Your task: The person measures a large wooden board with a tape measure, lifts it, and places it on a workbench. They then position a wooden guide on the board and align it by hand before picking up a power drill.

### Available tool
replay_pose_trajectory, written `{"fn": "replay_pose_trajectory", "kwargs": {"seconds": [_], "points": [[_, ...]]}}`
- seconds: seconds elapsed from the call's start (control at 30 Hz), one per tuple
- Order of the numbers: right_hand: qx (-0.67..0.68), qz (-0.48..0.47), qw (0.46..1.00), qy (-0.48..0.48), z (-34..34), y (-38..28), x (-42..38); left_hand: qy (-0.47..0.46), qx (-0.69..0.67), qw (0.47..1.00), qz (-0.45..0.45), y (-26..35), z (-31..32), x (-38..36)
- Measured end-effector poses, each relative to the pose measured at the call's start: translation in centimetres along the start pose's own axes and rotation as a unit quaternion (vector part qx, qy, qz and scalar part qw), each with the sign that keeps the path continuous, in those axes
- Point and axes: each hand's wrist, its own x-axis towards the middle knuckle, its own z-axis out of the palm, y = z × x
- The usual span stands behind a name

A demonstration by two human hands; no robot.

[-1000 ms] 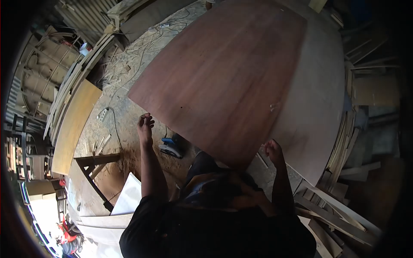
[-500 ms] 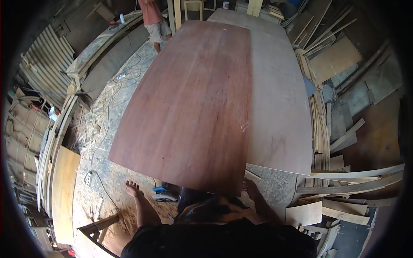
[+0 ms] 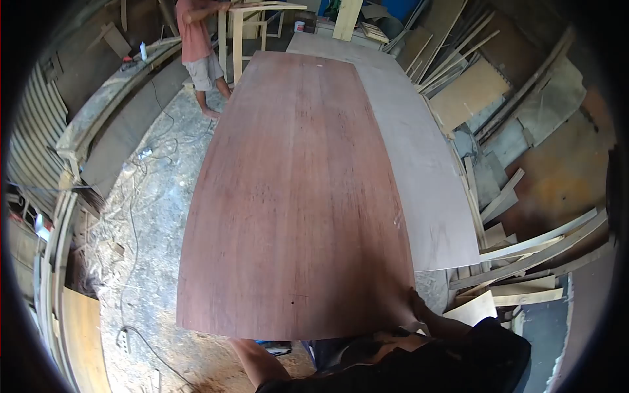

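A large red-brown plywood sheet [image 3: 295, 196] stretches lengthwise away from me, partly over a paler sheet [image 3: 432, 190]. My right hand [image 3: 419, 306] grips its near right corner, fingers on the edge. My left forearm [image 3: 252, 360] reaches up to the sheet's near edge at the left, and the hand itself is hidden beneath the board.
Another person in a red shirt [image 3: 196, 46] stands at the far left by a pale wooden frame [image 3: 259, 19]. Wood offcuts and strips [image 3: 524, 255] pile up on the right. A cable and power strip [image 3: 124, 337] lie on the sawdust floor, and a blue power tool [image 3: 272, 346] sits near my feet.
The sheet has swung from a slant to lie lengthwise before me. My left hand, free in the air earlier, has gone under the near edge. My right hand stays at the near right corner.
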Motion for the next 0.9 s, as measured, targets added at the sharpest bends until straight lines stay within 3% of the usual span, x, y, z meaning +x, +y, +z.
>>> {"fn": "replay_pose_trajectory", "kwargs": {"seconds": [0.3,0.33,0.4,0.43,0.47,0.53,0.67,0.73,0.9], "points": [[0.077,0.016,0.997,0.021,-0.3,-1.9,-2.4,0.049,0.054,0.997,0.032,1.3,1.8,-1.4],[0.146,-0.037,0.989,-0.01,0.4,-3.9,-4.1,0.032,0.067,0.996,0.042,2.4,4.2,-1.4],[0.218,-0.037,0.972,-0.081,-0.6,-5.4,-5.1,0.048,0.119,0.99,0.063,4.1,6.2,-2.2],[0.122,-0.031,0.99,-0.071,-1.0,-7.1,-6.5,0.046,0.146,0.985,0.075,5.2,7.8,-2.4],[0.166,-0.069,0.98,-0.083,-2.1,-6.5,-6.0,0.038,0.174,0.98,0.09,6.4,9.6,-2.7],[0.088,-0.019,0.993,-0.072,-1.4,-10.6,-9.0,0.014,0.236,0.964,0.124,8.1,14.3,-3.5],[0.061,-0.042,0.997,-0.014,-1.4,-8.9,-8.3,-0.055,0.343,0.915,0.204,10.9,23.8,-6.1],[0.05,0.009,0.998,-0.039,-1.1,-7.4,-6.8,-0.092,0.386,0.883,0.251,12.0,28.3,-7.7],[0.175,0.003,0.975,-0.133,1.7,-5.8,-6.6,-0.17,0.467,0.791,0.356,13.7,37.5,-12.0]]}}
